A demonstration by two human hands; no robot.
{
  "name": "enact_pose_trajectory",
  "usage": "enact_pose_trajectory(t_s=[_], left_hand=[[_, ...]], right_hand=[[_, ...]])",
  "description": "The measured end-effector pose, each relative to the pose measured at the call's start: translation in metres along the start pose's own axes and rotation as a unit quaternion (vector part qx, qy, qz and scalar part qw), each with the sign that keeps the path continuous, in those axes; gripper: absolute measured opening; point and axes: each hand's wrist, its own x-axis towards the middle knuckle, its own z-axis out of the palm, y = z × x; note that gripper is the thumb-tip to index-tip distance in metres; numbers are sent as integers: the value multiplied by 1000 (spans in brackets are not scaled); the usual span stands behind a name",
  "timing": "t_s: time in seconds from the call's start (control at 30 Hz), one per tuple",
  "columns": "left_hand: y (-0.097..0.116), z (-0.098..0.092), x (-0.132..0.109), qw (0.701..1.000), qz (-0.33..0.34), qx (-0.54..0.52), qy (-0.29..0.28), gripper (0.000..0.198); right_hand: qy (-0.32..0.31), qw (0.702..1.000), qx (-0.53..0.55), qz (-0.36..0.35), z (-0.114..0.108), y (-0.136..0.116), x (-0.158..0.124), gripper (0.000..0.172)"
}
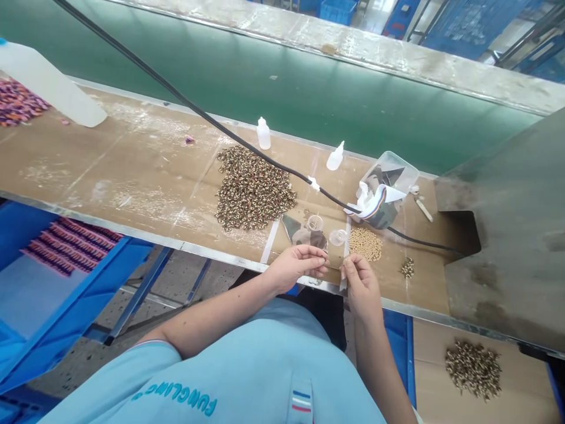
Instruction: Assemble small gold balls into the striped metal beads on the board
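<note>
My left hand [300, 265] is closed in a pinch at the front edge of the bench, fingertips together on something too small to make out. Beside it, my right hand [362, 284] is closed with thumb against forefinger; a small greyish piece [343, 281] shows below its fingertips, its kind unclear. Just beyond my hands lie a camouflage cloth [302, 234], a small clear cup [315, 223] and another clear cup [338, 237]. A heap of tan beads [365, 244] is close to my right hand. Further left spreads a big pile of small gold-and-dark ring-like pieces [256, 188].
Two white dropper bottles, one upright [263, 134] and one tilted [335, 158], stand at the back. A clear box [397, 171] holds cloth scraps. A black cable [198, 109] crosses above the bench. A metal housing [507, 229] bounds the right; a green belt [265, 76] runs behind.
</note>
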Motion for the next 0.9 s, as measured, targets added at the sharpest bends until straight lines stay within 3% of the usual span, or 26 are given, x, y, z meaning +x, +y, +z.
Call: enact_pose_trajectory(t_s=[0.27, 0.37, 0.47, 0.57, 0.9], left_hand=[[-1, -4, 1, 1000, -12, 4, -25, 44], [-1, -5, 2, 999, -11, -5, -30, 45], [-1, -5, 2, 999, -10, -7, -37, 44], [-1, -6, 1, 999, -8, 1, -37, 42], [1, -5, 0, 999, -16, 9, -37, 44]], right_hand=[[-23, 998, -46, -42, 5, 5, -4, 22], [-5, 983, -139, -121, 6, 8, -5, 17], [10, 948, -228, -221, 7, 7, -4, 12], [11, 925, -266, -273, 8, 5, -2, 10], [-17, 914, -290, -283, 6, 5, -1, 11]])
